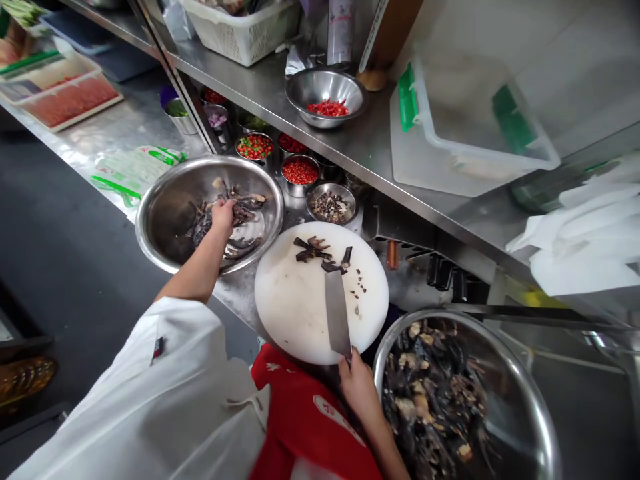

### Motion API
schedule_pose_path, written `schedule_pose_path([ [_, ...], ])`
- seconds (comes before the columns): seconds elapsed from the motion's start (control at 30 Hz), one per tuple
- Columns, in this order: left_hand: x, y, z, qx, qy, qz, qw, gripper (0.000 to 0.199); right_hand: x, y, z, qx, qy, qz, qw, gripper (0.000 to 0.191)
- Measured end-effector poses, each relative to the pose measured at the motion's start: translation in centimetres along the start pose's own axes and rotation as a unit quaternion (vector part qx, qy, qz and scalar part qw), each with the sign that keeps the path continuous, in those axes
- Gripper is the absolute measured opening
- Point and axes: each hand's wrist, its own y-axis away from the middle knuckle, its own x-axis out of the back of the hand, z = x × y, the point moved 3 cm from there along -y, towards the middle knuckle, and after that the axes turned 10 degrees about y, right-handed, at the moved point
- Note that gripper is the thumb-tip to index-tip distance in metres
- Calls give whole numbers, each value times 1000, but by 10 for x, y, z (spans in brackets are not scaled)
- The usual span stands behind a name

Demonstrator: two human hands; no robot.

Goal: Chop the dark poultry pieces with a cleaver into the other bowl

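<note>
My left hand [223,217] reaches into a wide steel bowl [159,212] and is closed on dark chicken feet [246,212]. More of these feet lie in the bottom of that bowl. In my right hand [359,381] is the handle of a cleaver [337,312], its blade lying over the round white cutting board [290,310]. Cut dark pieces [313,250] rest towards the board's far side, one touching the blade's tip. Small scraps [358,290] are scattered to the right of the blade. A large steel bowl [530,393] at lower right holds many chopped dark pieces [430,393].
Metal cups of chopped red chillies [300,171] and a small bowl of dark bits [331,203] stand behind the board. Above runs a steel shelf [370,160] with a chilli bowl [327,97] and a clear plastic bin [465,127]. A plastic bag [135,170] lies at left.
</note>
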Motion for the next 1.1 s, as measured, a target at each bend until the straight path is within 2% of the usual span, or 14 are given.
schedule_pose_path([
  [0.1,-9,60,17,-4,73,-81,994,24,1,1,-1,-7,-8,-10,1000,40],
  [0.2,-20,130,10,-2,65,-147,987,30,3,1,-1,9,-23,-12,1000,39],
  [0.33,-37,209,-36,60,31,-211,975,29,10,-1,-4,22,-16,-13,1000,34],
  [0.47,-39,262,-82,132,7,-265,955,27,28,-1,-10,7,93,-7,996,33],
  [0.53,-32,276,-96,162,-19,-268,950,29,39,2,-19,18,144,16,989,29],
  [0.63,-22,285,-106,181,-40,-245,952,33,54,9,-37,51,188,74,978,29],
  [0.7,-17,287,-107,178,-38,-222,958,33,58,11,-47,66,207,117,969,31],
  [0.77,-14,289,-108,177,-37,-206,962,33,56,10,-54,68,226,129,963,32],
  [0.93,-11,293,-111,170,-25,-194,966,33,31,-5,-50,83,294,-4,952,21],
  [1.1,-9,294,-114,166,-40,-191,966,34,30,-14,-46,96,313,-19,945,23],
])
